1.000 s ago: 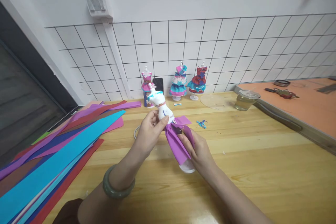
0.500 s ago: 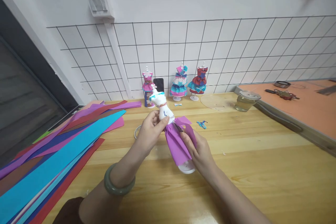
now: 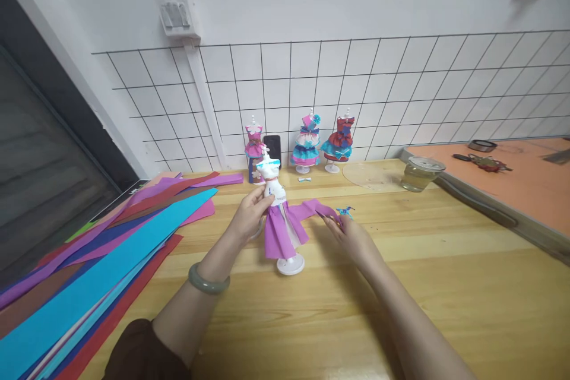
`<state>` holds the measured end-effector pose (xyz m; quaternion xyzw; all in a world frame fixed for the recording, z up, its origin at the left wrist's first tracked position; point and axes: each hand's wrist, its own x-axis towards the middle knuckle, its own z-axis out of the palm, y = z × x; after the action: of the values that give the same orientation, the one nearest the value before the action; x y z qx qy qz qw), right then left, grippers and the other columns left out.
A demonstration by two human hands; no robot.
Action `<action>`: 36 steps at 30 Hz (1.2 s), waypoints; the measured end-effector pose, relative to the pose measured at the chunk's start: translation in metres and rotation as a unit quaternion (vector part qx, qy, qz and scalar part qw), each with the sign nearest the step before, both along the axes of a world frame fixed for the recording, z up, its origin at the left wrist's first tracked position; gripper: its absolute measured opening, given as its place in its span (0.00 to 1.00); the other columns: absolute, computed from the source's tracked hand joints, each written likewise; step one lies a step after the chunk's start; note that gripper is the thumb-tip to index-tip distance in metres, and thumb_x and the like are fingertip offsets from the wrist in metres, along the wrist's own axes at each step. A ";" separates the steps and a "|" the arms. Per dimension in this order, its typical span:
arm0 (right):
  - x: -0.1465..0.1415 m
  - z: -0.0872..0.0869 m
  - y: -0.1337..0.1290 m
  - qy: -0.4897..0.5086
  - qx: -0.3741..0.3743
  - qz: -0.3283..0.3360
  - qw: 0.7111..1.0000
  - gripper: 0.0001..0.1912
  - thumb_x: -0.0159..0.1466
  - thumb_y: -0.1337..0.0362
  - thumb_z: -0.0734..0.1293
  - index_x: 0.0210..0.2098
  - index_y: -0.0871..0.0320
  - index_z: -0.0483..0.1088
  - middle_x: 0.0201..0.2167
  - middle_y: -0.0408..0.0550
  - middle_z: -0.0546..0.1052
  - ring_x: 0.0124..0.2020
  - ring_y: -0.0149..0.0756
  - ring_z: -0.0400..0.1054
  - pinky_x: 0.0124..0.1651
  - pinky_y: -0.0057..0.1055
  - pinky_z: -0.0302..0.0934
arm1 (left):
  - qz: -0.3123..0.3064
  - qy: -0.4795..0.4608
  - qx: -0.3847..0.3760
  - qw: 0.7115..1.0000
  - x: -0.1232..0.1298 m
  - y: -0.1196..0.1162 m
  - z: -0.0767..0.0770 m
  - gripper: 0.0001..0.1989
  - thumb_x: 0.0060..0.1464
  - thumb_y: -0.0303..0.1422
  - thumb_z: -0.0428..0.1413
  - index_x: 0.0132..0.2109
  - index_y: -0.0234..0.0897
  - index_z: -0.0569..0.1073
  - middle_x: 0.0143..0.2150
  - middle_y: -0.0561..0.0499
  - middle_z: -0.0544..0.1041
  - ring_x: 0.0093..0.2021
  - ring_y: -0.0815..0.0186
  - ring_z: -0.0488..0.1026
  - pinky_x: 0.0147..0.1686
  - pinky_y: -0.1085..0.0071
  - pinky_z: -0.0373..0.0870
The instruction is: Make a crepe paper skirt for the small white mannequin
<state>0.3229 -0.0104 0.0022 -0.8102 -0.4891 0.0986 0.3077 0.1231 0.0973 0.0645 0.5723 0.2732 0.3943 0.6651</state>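
Observation:
A small white dress-form mannequin (image 3: pixel 276 190) stands nearly upright on its round white base (image 3: pixel 291 264), light blue trim along its bust. My left hand (image 3: pixel 250 212) grips its torso from the left, thumb on the front. Around the waist hangs a gathered purple paper skirt (image 3: pixel 278 231), open at the front right. From it a loose purple paper strip (image 3: pixel 309 209) runs right to my right hand (image 3: pixel 354 240), whose closed fingers hold slim, dark, pointed tweezers (image 3: pixel 324 216) at the strip. The tweezers' rear part is hidden in the hand.
Three dressed mannequins, one pink (image 3: pixel 254 145), one multicoloured (image 3: pixel 306 148) and one red and blue (image 3: pixel 341 142), stand by the wall near a phone (image 3: pixel 272 148). Coloured paper strips (image 3: pixel 111 267) cover the left. A lidded cup (image 3: pixel 421 175) and blue scraps (image 3: pixel 345 212) lie right.
The mannequin has gone from tilted to nearly upright. My right hand has moved right, away from the waist, and the purple strip now stretches out between them.

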 end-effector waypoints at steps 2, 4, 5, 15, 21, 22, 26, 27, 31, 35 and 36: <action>0.008 -0.010 0.001 -0.064 -0.111 -0.032 0.991 0.21 0.63 0.51 0.53 0.38 0.61 0.68 0.30 0.57 0.75 0.32 0.45 0.70 0.30 0.33 0.58 | -0.008 -0.004 -0.002 1.000 -0.001 0.002 -0.002 0.18 0.43 0.35 0.58 0.44 0.34 0.72 0.39 0.49 0.75 0.35 0.67 0.70 0.33 0.74 0.63; 0.011 -0.017 0.001 -0.093 -0.172 -0.044 0.980 0.21 0.64 0.54 0.51 0.38 0.61 0.68 0.33 0.61 0.75 0.34 0.46 0.70 0.32 0.35 0.59 | -0.017 -0.011 0.001 1.000 -0.001 0.003 -0.003 0.17 0.43 0.35 0.58 0.43 0.34 0.72 0.37 0.49 0.75 0.33 0.68 0.70 0.33 0.74 0.63; 0.011 -0.018 0.000 -0.101 -0.184 -0.046 0.977 0.20 0.65 0.56 0.51 0.39 0.62 0.68 0.35 0.62 0.74 0.36 0.46 0.70 0.34 0.36 0.59 | -0.024 -0.015 0.003 1.000 -0.002 0.003 -0.003 0.17 0.43 0.35 0.58 0.43 0.34 0.73 0.37 0.49 0.75 0.33 0.68 0.70 0.33 0.74 0.63; -0.023 0.004 -0.001 0.038 0.148 0.074 0.985 0.20 0.62 0.60 0.59 0.52 0.62 0.64 0.52 0.60 0.67 0.54 0.45 0.59 0.54 0.44 0.53 | -0.095 -0.054 0.053 0.993 0.001 -0.001 -0.007 0.16 0.47 0.34 0.57 0.44 0.35 0.73 0.39 0.47 0.75 0.39 0.64 0.71 0.41 0.70 0.64; -0.057 0.032 -0.015 0.397 0.187 0.204 0.875 0.23 0.57 0.53 0.66 0.49 0.55 0.67 0.50 0.51 0.71 0.50 0.42 0.65 0.51 0.39 0.59 | -0.173 -0.053 0.100 0.978 0.006 -0.021 -0.001 0.21 0.51 0.31 0.55 0.53 0.35 0.67 0.49 0.44 0.72 0.49 0.61 0.67 0.49 0.67 0.61; -0.059 0.033 -0.016 0.413 0.180 0.219 0.866 0.22 0.56 0.53 0.66 0.48 0.54 0.69 0.48 0.50 0.72 0.48 0.42 0.66 0.50 0.39 0.60 | -0.181 -0.040 0.108 0.977 0.006 -0.024 0.001 0.21 0.51 0.31 0.54 0.53 0.35 0.66 0.49 0.44 0.72 0.49 0.61 0.68 0.48 0.67 0.61; -0.059 0.030 -0.016 0.420 0.180 0.247 0.855 0.18 0.56 0.55 0.67 0.44 0.53 0.72 0.40 0.46 0.76 0.42 0.42 0.68 0.47 0.37 0.61 | -0.193 0.003 0.144 0.971 0.007 -0.033 0.004 0.20 0.52 0.33 0.53 0.53 0.33 0.67 0.47 0.44 0.73 0.46 0.61 0.69 0.45 0.68 0.63; -0.058 0.028 -0.015 0.416 0.182 0.246 0.857 0.16 0.56 0.55 0.66 0.43 0.53 0.73 0.38 0.46 0.77 0.41 0.41 0.69 0.46 0.36 0.61 | -0.191 0.009 0.149 0.970 0.007 -0.034 0.004 0.20 0.52 0.33 0.53 0.52 0.33 0.67 0.47 0.44 0.73 0.46 0.61 0.69 0.45 0.69 0.63; -0.056 0.022 -0.014 0.400 0.181 0.231 0.868 0.13 0.56 0.56 0.67 0.37 0.55 0.75 0.31 0.44 0.77 0.34 0.38 0.69 0.40 0.33 0.61 | -0.187 0.023 0.150 0.971 0.007 -0.034 0.002 0.19 0.53 0.33 0.52 0.52 0.33 0.67 0.47 0.45 0.72 0.47 0.62 0.68 0.46 0.70 0.62; -0.057 0.023 -0.015 0.426 0.180 0.226 0.857 0.11 0.55 0.57 0.68 0.34 0.56 0.76 0.31 0.44 0.77 0.33 0.36 0.68 0.39 0.31 0.60 | -0.181 0.031 0.166 0.969 0.008 -0.032 0.000 0.16 0.53 0.33 0.52 0.49 0.32 0.68 0.44 0.46 0.73 0.44 0.63 0.69 0.45 0.69 0.63; -0.058 0.023 -0.015 0.439 0.174 0.230 0.851 0.11 0.55 0.58 0.68 0.34 0.56 0.75 0.31 0.44 0.77 0.34 0.35 0.68 0.40 0.31 0.60 | -0.180 0.033 0.169 0.969 0.008 -0.031 0.000 0.16 0.53 0.34 0.52 0.49 0.32 0.68 0.43 0.46 0.73 0.43 0.63 0.69 0.44 0.69 0.64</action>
<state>0.2653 -0.0250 0.0256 -0.4803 -0.4841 0.4252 0.5951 0.1314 0.0663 0.0642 0.7288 0.1170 0.2893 0.6095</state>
